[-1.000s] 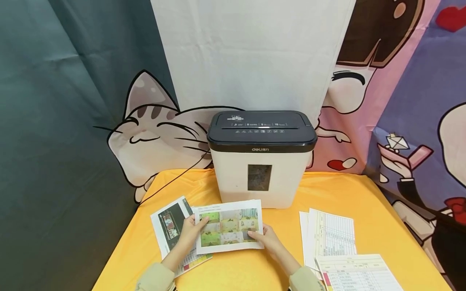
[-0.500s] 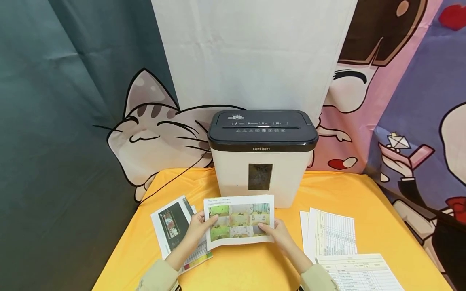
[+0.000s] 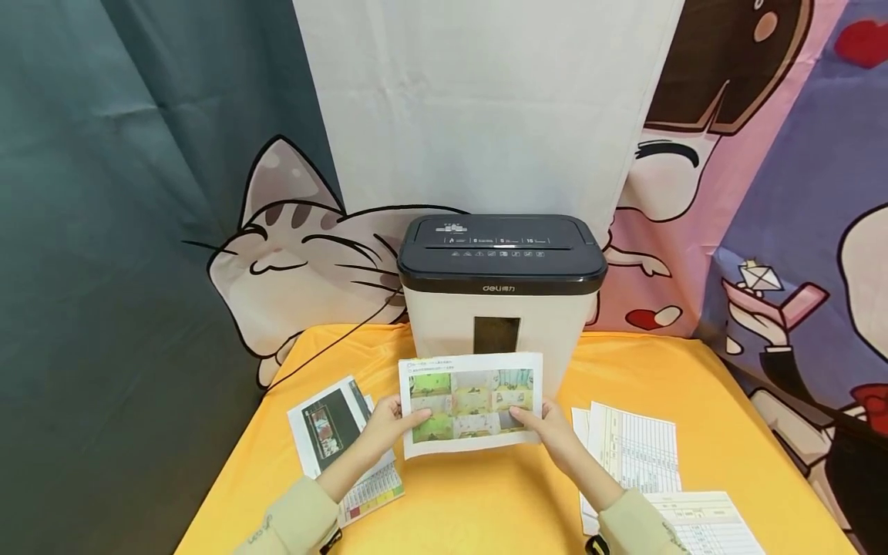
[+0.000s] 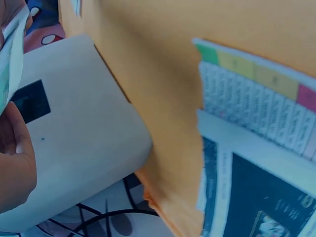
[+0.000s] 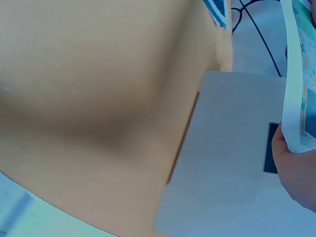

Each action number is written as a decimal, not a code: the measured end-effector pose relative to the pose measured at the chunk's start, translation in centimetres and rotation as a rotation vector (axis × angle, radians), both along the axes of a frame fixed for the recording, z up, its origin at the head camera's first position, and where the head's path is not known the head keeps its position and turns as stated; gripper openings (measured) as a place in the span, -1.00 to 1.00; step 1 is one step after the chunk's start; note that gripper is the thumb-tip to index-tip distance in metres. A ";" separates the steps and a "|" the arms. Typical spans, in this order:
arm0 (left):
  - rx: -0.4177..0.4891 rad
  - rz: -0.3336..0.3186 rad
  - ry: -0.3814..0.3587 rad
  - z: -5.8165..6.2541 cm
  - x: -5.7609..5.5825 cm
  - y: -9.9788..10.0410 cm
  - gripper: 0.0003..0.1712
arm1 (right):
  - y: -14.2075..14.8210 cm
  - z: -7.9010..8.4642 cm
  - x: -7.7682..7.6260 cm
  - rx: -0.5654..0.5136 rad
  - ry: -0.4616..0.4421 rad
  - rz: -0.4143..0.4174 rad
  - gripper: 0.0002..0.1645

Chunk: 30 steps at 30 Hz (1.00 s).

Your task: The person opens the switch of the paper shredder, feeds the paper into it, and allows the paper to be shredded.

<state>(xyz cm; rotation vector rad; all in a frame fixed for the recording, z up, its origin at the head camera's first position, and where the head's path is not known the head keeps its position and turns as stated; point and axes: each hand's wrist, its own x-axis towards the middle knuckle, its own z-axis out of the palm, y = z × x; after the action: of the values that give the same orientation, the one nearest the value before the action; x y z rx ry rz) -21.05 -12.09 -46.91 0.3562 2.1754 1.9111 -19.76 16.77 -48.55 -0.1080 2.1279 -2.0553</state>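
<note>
Both hands hold a printed sheet of paper (image 3: 472, 405) with a grid of colour photos, raised off the table in front of the shredder. My left hand (image 3: 390, 425) pinches its left edge, thumb on the printed face. On the opposite edge my right hand (image 3: 553, 432) grips it the same way, the other fingers hidden behind. The paper shredder (image 3: 502, 254) has a white body and a dark lid with a narrow slot across the top. In the right wrist view the sheet (image 5: 292, 74) shows at the right edge, with the right hand (image 5: 298, 173) under its corner.
A few printed papers (image 3: 326, 432) lie on the left of the yellow tablecloth (image 3: 472, 509). More printed sheets (image 3: 641, 447) lie on the right, with another form (image 3: 708, 524) nearer the front. A thin black cord (image 3: 333, 339) runs left from the shredder.
Both hands have carried the photo sheet up and to the right, toward the shredder, so it now overlaps the lower part of the shredder's front. The papers on the table have stayed put.
</note>
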 end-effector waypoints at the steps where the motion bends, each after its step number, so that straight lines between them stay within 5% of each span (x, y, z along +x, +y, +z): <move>1: 0.000 -0.006 0.011 0.2 -0.1 0.1 -0.55 | 0.1 0.2 0.0 -0.002 0.002 -0.002 -0.48; 17: -0.031 -0.037 0.123 3.9 -2.1 1.1 -0.64 | 1.8 4.2 -0.7 0.053 0.006 0.015 -0.42; 30: -0.078 -0.031 0.214 7.5 -3.4 1.8 -0.70 | 2.4 7.9 -1.2 0.090 0.094 0.005 -0.48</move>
<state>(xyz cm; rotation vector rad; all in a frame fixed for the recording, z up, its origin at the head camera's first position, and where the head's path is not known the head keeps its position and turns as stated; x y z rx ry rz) -24.49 -10.33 -39.42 0.6014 2.3544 1.8406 -20.97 19.18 -40.62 -0.2009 2.2691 -1.9855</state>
